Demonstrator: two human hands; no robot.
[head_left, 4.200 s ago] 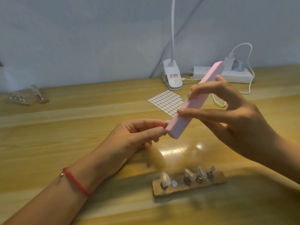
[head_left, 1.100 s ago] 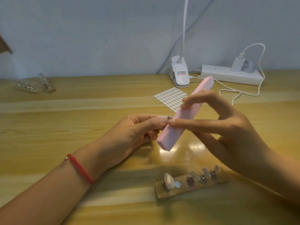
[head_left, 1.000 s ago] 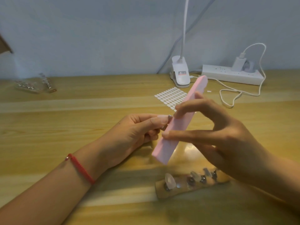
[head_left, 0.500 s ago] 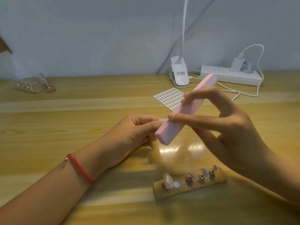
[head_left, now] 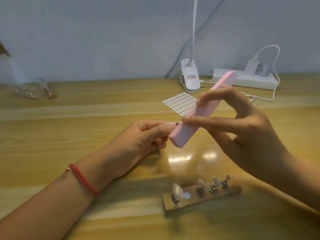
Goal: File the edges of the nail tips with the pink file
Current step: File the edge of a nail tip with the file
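I count two grips, my left grip [head_left: 138, 137] and my right grip [head_left: 245, 135], and one file [head_left: 204, 111]. There is one holder [head_left: 199, 202] with four tips [head_left: 176, 190], four dark studs [head_left: 200, 191] and one pale round spot [head_left: 187, 195]. A fifth tip [head_left: 173, 123] is in my left grip. The desk [head_left: 86, 118] carries one sticker sheet [head_left: 180, 103], one clip lamp [head_left: 189, 77], one power strip [head_left: 251, 81] with one charger [head_left: 251, 66] and one cable [head_left: 275, 66], and one clear bag [head_left: 32, 90]. I wear one red bracelet [head_left: 83, 181].
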